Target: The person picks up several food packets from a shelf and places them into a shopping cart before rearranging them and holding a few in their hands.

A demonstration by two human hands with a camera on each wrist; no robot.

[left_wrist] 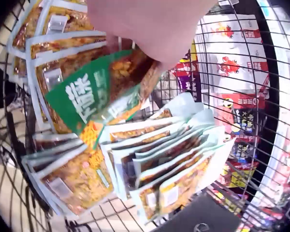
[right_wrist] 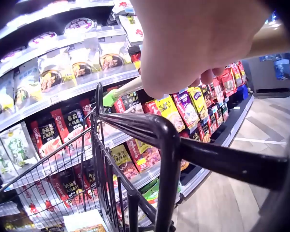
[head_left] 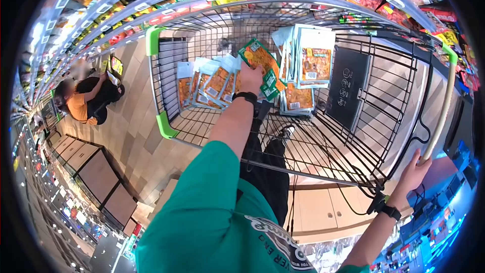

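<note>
My left hand [head_left: 251, 77] reaches into the shopping cart and grips a green and orange food packet [head_left: 273, 80] by its edge. The left wrist view shows this green packet [left_wrist: 84, 94] tilted above several clear-edged packets [left_wrist: 159, 159] standing in a leaning row. Beside it in the cart, one stack of packets [head_left: 317, 60] lies to the right and a fanned group [head_left: 217, 82] to the left. My right hand [head_left: 413, 174] holds the cart's pale handle bar [head_left: 440, 111]; in the right wrist view the hand [right_wrist: 193, 48] is curled round the bar.
The wire cart [head_left: 353, 156] has green corners and a dark panel [head_left: 348, 88]. Shelves of bagged foods [right_wrist: 77, 63] run along its far side. On the wooden floor [head_left: 141, 91] at the left, a person in an orange top [head_left: 83, 102] is low down by the shelves.
</note>
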